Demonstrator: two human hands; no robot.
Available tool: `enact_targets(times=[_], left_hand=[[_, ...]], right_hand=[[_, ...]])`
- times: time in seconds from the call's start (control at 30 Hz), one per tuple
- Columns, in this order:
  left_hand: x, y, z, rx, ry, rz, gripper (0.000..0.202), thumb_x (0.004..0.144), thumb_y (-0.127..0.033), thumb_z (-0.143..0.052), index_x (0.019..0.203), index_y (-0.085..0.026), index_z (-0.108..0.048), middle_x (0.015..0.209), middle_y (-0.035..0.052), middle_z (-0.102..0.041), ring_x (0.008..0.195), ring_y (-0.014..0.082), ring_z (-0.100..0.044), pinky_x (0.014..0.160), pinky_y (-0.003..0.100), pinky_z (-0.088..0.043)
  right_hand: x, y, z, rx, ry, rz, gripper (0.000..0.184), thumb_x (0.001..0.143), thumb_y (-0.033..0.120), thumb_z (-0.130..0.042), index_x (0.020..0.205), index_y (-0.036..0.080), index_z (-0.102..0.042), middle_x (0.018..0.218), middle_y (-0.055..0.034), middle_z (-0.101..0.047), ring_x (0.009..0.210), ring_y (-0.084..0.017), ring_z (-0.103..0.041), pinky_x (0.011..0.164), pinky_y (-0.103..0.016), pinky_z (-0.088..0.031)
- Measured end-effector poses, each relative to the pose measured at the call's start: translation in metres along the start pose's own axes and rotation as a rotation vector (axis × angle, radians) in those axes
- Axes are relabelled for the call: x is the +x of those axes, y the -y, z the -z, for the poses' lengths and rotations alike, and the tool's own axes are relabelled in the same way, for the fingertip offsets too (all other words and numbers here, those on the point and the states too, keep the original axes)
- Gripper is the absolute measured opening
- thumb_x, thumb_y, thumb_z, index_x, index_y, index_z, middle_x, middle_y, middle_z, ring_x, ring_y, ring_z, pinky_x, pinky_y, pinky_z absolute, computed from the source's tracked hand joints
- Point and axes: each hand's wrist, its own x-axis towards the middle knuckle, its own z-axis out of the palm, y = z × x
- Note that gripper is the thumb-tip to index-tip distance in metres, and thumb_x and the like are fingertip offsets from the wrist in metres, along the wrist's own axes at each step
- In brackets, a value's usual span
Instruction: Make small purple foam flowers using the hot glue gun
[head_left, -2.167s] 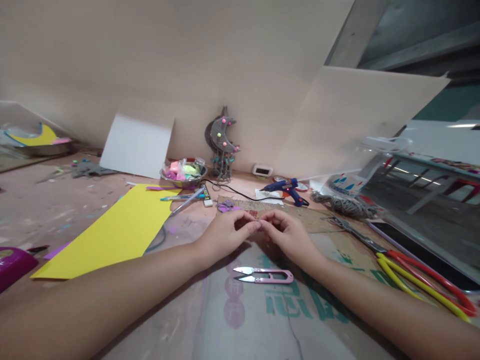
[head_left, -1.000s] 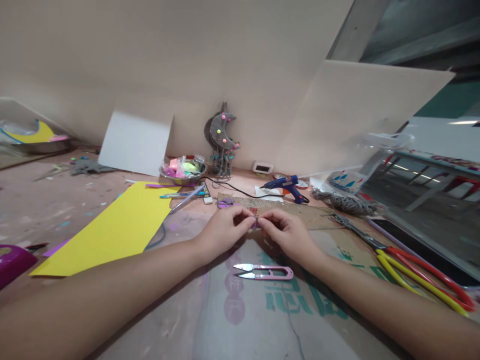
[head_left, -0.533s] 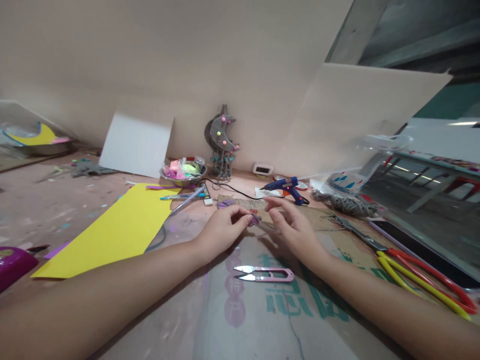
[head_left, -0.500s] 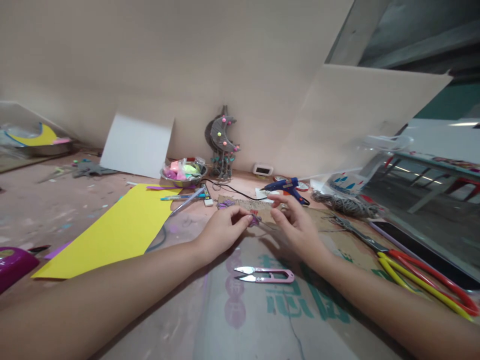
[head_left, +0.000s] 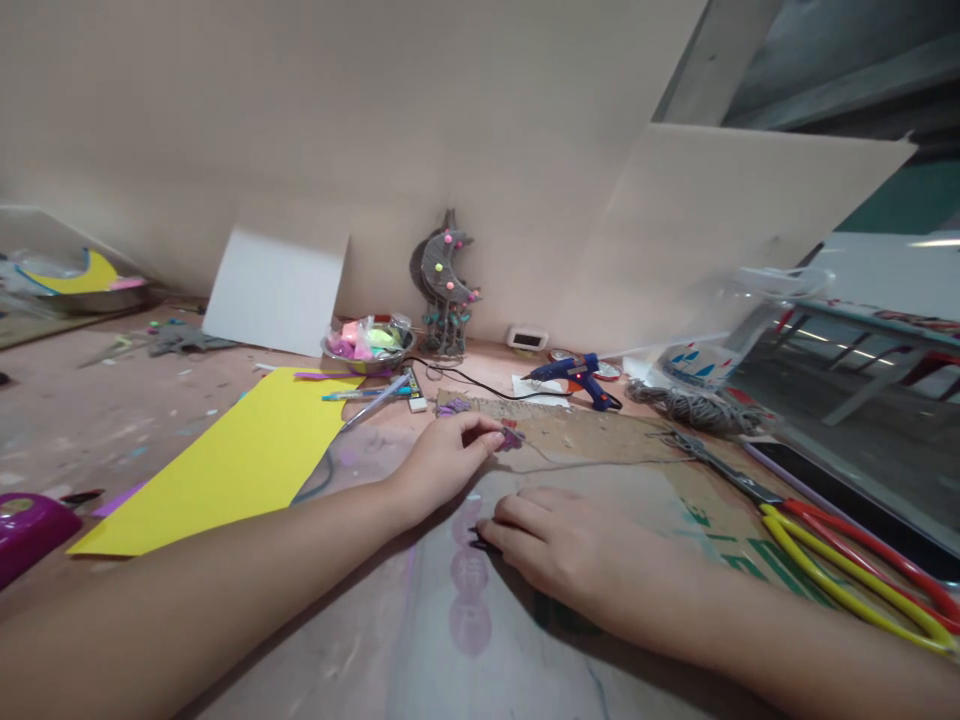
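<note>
– Purple piece [head_left: 511, 438], where is it? Start from the near side.

– Nearest is the right hand [head_left: 577, 550], palm down on the printed mat [head_left: 465, 640], fingers side by side. It covers something: only a dark pointed tip [head_left: 477, 541] pokes out leftward past the fingertips. Whether the hand grips it, I cannot tell.

– And beyond that?

– The left hand [head_left: 442, 462], thumb and forefinger pinched on the purple piece, low over the near edge of the brown cardboard [head_left: 585, 430].

– Which way does it point?

– Too small and half hidden by the fingers to say. A thin thread [head_left: 600, 464] runs from it to the right, lying left to right across the cardboard.

– Farther back?

– A blue glue gun [head_left: 574, 375], nozzle to the left. Yellow paper [head_left: 247, 455] lies off to the left.
</note>
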Motion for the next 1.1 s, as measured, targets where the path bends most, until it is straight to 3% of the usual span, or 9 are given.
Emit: enact_targets(times=[0.1, 0.17, 0.27, 0.33, 0.4, 0.53, 0.77, 0.97, 1.1], left_hand=[[-0.001, -0.001, 0.0, -0.011, 0.003, 0.017, 0.015, 0.079, -0.024, -0.052, 0.083, -0.016, -0.064, 0.081, 0.0023, -0.067, 0.079, 0.0162, -0.06, 0.072, 0.026, -0.046], [-0.001, -0.001, 0.0, -0.024, 0.003, 0.034, 0.015, 0.079, -0.026, -0.053, 0.081, -0.015, -0.063, 0.079, 0.002, -0.066, 0.077, 0.0159, -0.06, 0.069, 0.025, -0.045], [-0.001, -0.001, 0.001, -0.041, 0.011, 0.041, 0.015, 0.079, -0.026, -0.053, 0.079, -0.015, -0.063, 0.078, 0.002, -0.066, 0.075, 0.0155, -0.059, 0.068, 0.024, -0.044], [-0.002, -0.002, 0.001, -0.05, 0.025, 0.036, 0.015, 0.079, -0.025, -0.052, 0.079, -0.014, -0.063, 0.078, 0.0022, -0.066, 0.075, 0.015, -0.059, 0.069, 0.024, -0.043], [-0.002, -0.004, 0.001, -0.054, 0.027, 0.041, 0.015, 0.079, -0.023, -0.052, 0.079, -0.014, -0.063, 0.077, 0.0021, -0.066, 0.074, 0.0147, -0.059, 0.069, 0.023, -0.043], [-0.001, -0.004, 0.001, -0.041, 0.004, 0.053, 0.014, 0.079, -0.023, -0.052, 0.079, -0.014, -0.063, 0.077, 0.0016, -0.066, 0.074, 0.0145, -0.059, 0.068, 0.023, -0.043], [0.0, -0.001, 0.001, -0.022, -0.014, 0.041, 0.016, 0.079, -0.028, -0.052, 0.079, -0.015, -0.063, 0.077, 0.0015, -0.065, 0.074, 0.0152, -0.059, 0.067, 0.024, -0.045], [-0.001, -0.004, 0.002, -0.013, -0.017, 0.047, 0.016, 0.08, -0.027, -0.052, 0.079, -0.015, -0.063, 0.076, 0.0017, -0.065, 0.074, 0.0154, -0.059, 0.067, 0.024, -0.046], [-0.001, -0.004, 0.001, 0.002, -0.025, 0.047, 0.016, 0.079, -0.027, -0.052, 0.078, -0.016, -0.063, 0.075, 0.0016, -0.065, 0.074, 0.0158, -0.059, 0.067, 0.024, -0.045]], right_hand=[[-0.001, -0.004, -0.005, -0.047, -0.063, -0.008, 0.027, 0.086, 0.01, -0.041, 0.107, 0.015, -0.059, 0.088, -0.0073, -0.062, 0.078, -0.018, -0.055, 0.072, -0.031, -0.046], [-0.003, -0.012, -0.004, 0.007, -0.201, -0.071, 0.025, 0.086, 0.01, -0.039, 0.097, 0.017, -0.06, 0.081, -0.0056, -0.063, 0.075, -0.017, -0.056, 0.069, -0.029, -0.046], [-0.005, -0.029, -0.003, 0.083, -0.489, -0.315, 0.025, 0.087, 0.014, -0.036, 0.095, 0.02, -0.06, 0.077, -0.0041, -0.064, 0.071, -0.016, -0.059, 0.064, -0.026, -0.045], [-0.006, -0.039, -0.004, 0.129, -0.556, -0.47, 0.025, 0.089, 0.019, -0.037, 0.103, 0.021, -0.057, 0.081, -0.0043, -0.066, 0.071, -0.015, -0.06, 0.062, -0.026, -0.045], [-0.005, -0.043, -0.005, 0.165, -0.466, -0.49, 0.022, 0.09, 0.025, -0.04, 0.105, 0.021, -0.057, 0.085, -0.0044, -0.067, 0.072, -0.016, -0.061, 0.062, -0.026, -0.045], [-0.005, -0.042, -0.003, 0.06, -0.235, -0.395, 0.015, 0.085, 0.031, -0.05, 0.093, 0.021, -0.059, 0.088, -0.005, -0.064, 0.078, -0.017, -0.059, 0.065, -0.028, -0.043], [-0.013, -0.048, 0.003, -0.166, -0.077, -0.379, 0.019, 0.082, 0.013, -0.051, 0.096, 0.019, -0.061, 0.084, -0.0059, -0.058, 0.068, -0.015, -0.053, 0.059, -0.026, -0.039], [-0.008, -0.051, 0.005, -0.173, -0.036, -0.359, 0.013, 0.081, 0.015, -0.054, 0.078, 0.018, -0.066, 0.076, -0.0055, -0.056, 0.069, -0.016, -0.053, 0.061, -0.027, -0.039], [-0.008, -0.055, 0.003, -0.211, -0.083, -0.254, 0.018, 0.084, 0.019, -0.051, 0.078, 0.017, -0.068, 0.075, -0.0069, -0.059, 0.073, -0.018, -0.054, 0.066, -0.03, -0.041]])
